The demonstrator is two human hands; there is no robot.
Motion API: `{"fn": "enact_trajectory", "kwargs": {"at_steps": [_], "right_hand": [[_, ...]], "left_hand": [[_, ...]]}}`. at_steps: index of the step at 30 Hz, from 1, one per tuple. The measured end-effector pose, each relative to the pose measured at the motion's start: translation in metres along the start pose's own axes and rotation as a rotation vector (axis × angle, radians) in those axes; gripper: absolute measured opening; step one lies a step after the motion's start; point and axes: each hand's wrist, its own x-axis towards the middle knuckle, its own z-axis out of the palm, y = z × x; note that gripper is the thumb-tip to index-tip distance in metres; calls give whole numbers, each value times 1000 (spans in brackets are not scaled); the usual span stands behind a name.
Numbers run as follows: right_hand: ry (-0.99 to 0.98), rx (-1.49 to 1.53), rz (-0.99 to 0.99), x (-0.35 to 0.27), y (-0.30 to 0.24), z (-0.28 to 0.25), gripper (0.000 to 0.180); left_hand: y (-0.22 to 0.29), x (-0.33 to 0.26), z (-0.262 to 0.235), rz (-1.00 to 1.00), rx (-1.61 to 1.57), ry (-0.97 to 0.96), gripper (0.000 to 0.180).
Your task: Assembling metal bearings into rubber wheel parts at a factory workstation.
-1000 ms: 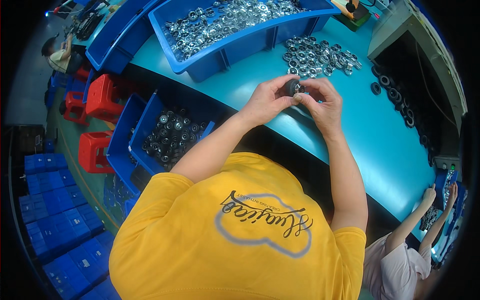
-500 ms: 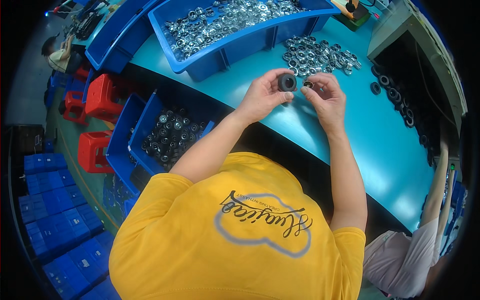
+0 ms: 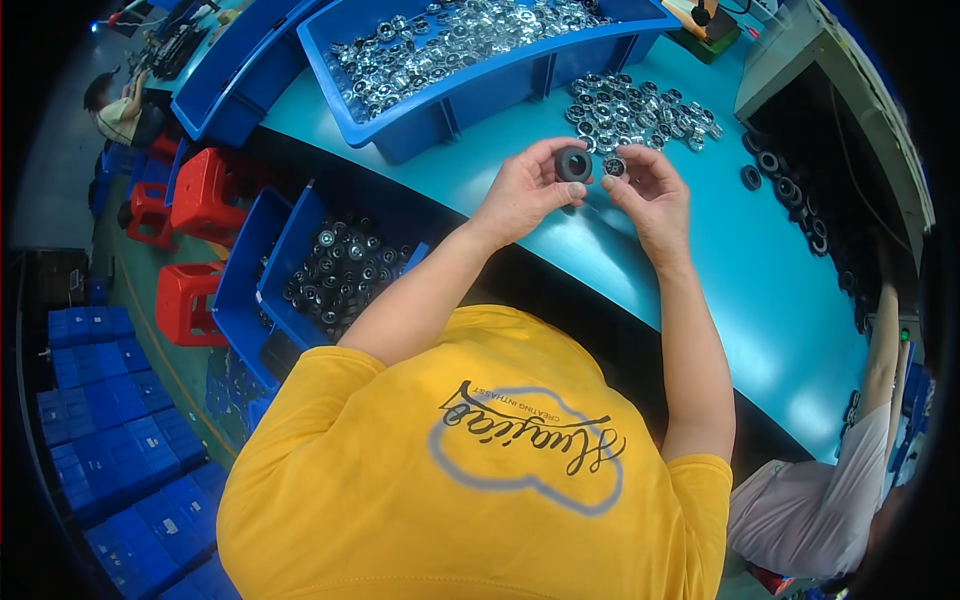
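Observation:
Between the thumb and fingers of my left hand (image 3: 530,190) is a black rubber tire (image 3: 573,165), its round hole facing me. Close beside it, my right hand (image 3: 652,195) pinches a small chrome wheel hub (image 3: 614,166) with a dark spoked face. The tire and the hub are apart, with a narrow gap between them. Both hands are held above the turquoise table (image 3: 690,260). Just beyond them lies a loose pile of chrome hubs (image 3: 640,112).
A blue bin (image 3: 430,118) full of chrome hubs stands behind the pile. Black tires (image 3: 790,190) lie in a line at right, beside a machine housing (image 3: 850,90). Lower left, another blue bin (image 3: 290,250) holds finished-looking wheels (image 3: 345,270). A co-worker's arm (image 3: 880,365) reaches in at right.
The hub in my right hand has turned so its spoked face shows. The tire has tilted slightly. At right, the co-worker's arm and body have shifted.

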Motion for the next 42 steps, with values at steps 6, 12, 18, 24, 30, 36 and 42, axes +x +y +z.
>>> {"fn": "enact_trajectory", "kwargs": {"at_steps": [6, 12, 18, 24, 30, 36, 42], "right_hand": [[-3, -87, -70, -3, -6, 6, 34], [25, 97, 49, -2, -7, 3, 32], [-16, 8, -22, -3, -1, 2, 33], [-81, -8, -82, -1, 0, 2, 35], [-110, -3, -34, -1, 0, -1, 37], [-84, 45, 55, -3, -6, 0, 36], [-71, 56, 61, -2, -5, 1, 38]], "left_hand": [[3, -1, 2, 0, -1, 0, 52], [2, 0, 1, -8, 13, -4, 52], [3, -1, 2, 17, 12, 5, 52], [-2, 0, 1, 63, 36, 6, 53], [1, 0, 0, -16, 14, -16, 53], [4, 0, -3, -39, -72, -62, 52], [7, 0, -4, -64, -108, -70, 53]]}}
